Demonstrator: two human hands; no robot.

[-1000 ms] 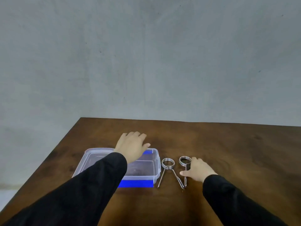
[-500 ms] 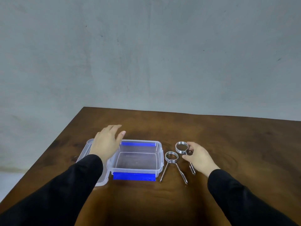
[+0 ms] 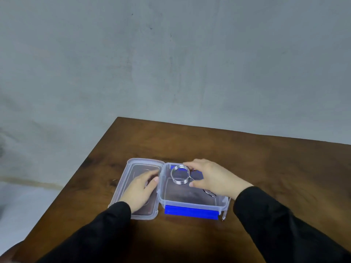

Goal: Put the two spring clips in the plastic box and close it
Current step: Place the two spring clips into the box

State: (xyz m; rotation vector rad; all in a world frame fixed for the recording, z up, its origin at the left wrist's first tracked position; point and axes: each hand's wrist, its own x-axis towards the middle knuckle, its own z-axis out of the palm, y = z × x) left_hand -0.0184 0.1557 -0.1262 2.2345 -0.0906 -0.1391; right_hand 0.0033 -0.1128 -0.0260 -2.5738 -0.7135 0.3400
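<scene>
A dark wooden table (image 3: pixel 266 177) is standing against a plain grey wall (image 3: pixel 171 63), its far-left corner showing at 11 o'clock. The clear plastic box (image 3: pixel 191 203) is sitting open at 6 o'clock, its lid (image 3: pixel 133 164) lying flat to 9 o'clock of it. The left hand (image 3: pixel 140 188) is resting spread flat on the lid. The right hand (image 3: pixel 212 177) is pinching one spring clip (image 3: pixel 180 175) over the box. The second spring clip (image 3: pixel 225 215) is barely peeking out just beside the box's 3 o'clock wall.
</scene>
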